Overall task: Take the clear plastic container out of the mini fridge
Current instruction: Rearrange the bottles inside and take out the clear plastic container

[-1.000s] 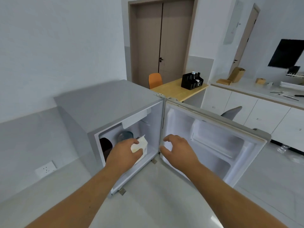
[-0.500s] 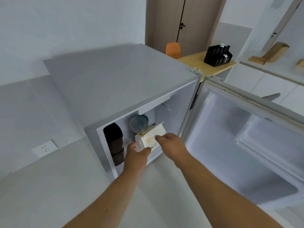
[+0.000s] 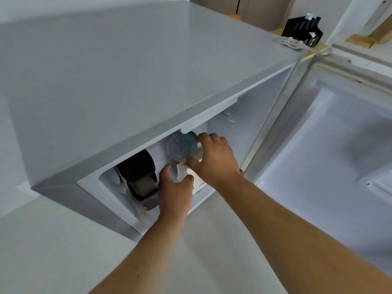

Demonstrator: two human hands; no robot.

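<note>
both hands reach into the open mouth of a grey mini fridge (image 3: 118, 77), its door (image 3: 331, 145) swung wide to the right. the right hand (image 3: 214, 160) curls thumb and fingers around a clear plastic container (image 3: 180, 146), a round tub with a bluish tint lying on its side inside the compartment, lid facing out. just below it, the left hand (image 3: 176, 192) pinches a white carton (image 3: 191, 177) between thumb and fingers. a dark container (image 3: 140, 175) sits at the left of the compartment, apart from both hands. a black caddy (image 3: 303, 28) stands on a wooden desk beyond the fridge.
</note>
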